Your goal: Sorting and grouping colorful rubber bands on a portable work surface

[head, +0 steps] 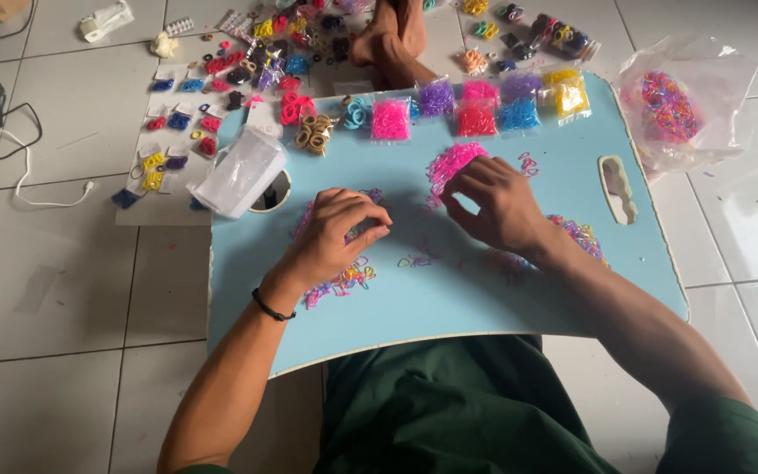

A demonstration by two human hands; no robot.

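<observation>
On the light-blue worktop [502, 290], the left hand [335, 233] rests curled over a scatter of mixed-colour small elastic bands [344, 281], fingers pinched narrow, perhaps on a band. The right hand [497, 206] pinches at the edge of a pink band pile [449, 162], just beside it.
</observation>
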